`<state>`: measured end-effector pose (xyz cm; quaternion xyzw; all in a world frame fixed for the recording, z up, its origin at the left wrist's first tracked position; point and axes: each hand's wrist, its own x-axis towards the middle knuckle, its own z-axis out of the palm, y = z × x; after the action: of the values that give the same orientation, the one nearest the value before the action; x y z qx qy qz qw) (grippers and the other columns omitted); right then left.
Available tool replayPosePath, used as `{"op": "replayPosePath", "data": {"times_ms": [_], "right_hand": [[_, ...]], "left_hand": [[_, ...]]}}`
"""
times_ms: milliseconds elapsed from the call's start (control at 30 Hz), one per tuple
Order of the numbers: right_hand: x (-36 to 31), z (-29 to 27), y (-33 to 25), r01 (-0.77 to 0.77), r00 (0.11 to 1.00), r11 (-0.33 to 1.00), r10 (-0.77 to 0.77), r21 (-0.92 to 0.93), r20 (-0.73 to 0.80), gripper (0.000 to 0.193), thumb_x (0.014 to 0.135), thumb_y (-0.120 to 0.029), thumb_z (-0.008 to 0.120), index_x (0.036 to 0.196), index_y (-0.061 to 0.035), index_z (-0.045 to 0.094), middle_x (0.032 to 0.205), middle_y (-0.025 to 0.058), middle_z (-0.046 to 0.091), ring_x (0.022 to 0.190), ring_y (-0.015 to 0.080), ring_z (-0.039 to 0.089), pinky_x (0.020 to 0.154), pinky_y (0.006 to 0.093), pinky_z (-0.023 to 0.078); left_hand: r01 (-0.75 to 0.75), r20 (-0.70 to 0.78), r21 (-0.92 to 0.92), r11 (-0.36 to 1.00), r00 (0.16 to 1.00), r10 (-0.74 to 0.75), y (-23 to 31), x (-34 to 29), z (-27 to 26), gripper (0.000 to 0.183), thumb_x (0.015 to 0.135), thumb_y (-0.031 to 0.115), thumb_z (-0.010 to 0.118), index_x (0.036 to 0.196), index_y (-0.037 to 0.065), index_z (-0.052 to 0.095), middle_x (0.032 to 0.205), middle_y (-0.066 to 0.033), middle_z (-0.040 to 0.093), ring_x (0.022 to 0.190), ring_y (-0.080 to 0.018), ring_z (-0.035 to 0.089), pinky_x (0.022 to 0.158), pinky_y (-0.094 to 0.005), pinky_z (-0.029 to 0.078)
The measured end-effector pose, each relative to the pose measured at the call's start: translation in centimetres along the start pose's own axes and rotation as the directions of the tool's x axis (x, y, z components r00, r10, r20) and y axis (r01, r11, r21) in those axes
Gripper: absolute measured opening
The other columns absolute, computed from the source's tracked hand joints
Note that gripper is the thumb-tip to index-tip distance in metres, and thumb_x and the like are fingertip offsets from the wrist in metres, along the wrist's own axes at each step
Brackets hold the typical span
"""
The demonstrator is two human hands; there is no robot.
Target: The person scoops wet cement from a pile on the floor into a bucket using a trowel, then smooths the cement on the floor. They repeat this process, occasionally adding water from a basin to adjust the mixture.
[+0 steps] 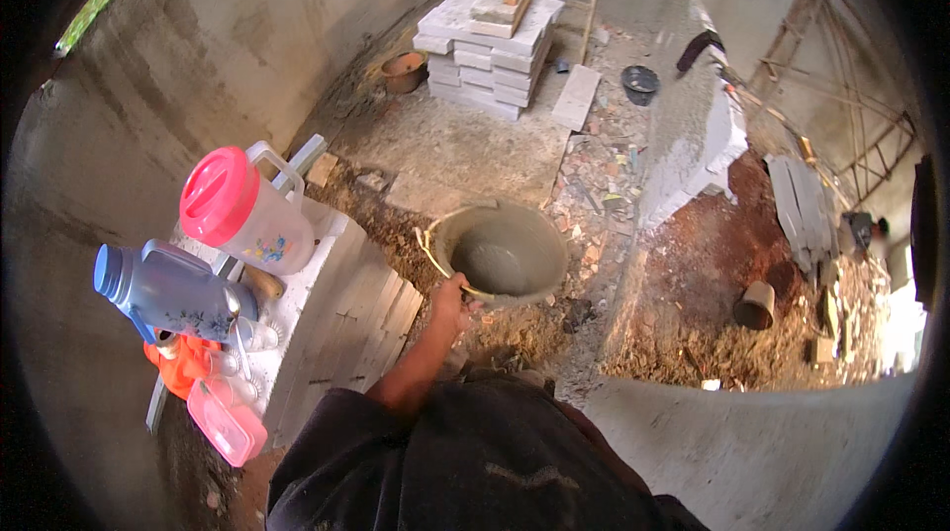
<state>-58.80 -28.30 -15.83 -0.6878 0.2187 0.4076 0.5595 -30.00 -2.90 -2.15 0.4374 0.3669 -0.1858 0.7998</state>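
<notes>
My left hand is closed at the near left side of a round bucket, where its yellowish handle meets the rim. Grey cement residue coats the bucket's inside, and wet-looking grey mortar lies at the bottom. The bucket is in front of my body, above rubble-strewn ground. My left forearm comes out of a dark sleeve. No part of my right hand shows.
At left, a stack of white blocks carries a pink-lidded jug, a blue flask, glasses and a pink container. Ahead stand more stacked blocks, a clay-coloured pot and a black bucket. A low wall runs at right.
</notes>
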Motion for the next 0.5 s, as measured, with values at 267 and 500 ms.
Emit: {"op": "replayPosePath", "data": {"times_ms": [267,500], "right_hand": [[3.3,-9.2,-9.8,0.606,0.789,0.765,-0.540,-0.221,0.293,0.040,0.082,-0.024,0.055,0.114,-0.0002,0.052,0.116,0.0189,0.052,0.104,0.0322,0.051,0.089,0.0374,0.040],[9.0,-13.9,-19.0,0.175,0.985,0.731,-0.139,-0.660,0.106,0.028,0.079,-0.020,0.056,0.097,0.0000,0.061,0.099,0.0180,0.061,0.085,0.0278,0.060,0.075,0.0376,0.045]], "left_hand": [[-0.220,-0.133,-0.129,0.967,0.970,0.203,4.6,5.1,1.6,0.012,0.076,0.015,0.054,0.076,0.005,0.047,0.075,-0.0072,0.045,0.063,-0.0207,0.049,0.056,-0.0388,0.053],[-0.211,-0.244,-0.287,0.935,0.959,0.142,6.9,13.1,0.1,0.012,0.074,0.015,0.053,0.078,0.007,0.046,0.085,-0.0104,0.043,0.077,-0.0257,0.047,0.064,-0.0411,0.049]]}}
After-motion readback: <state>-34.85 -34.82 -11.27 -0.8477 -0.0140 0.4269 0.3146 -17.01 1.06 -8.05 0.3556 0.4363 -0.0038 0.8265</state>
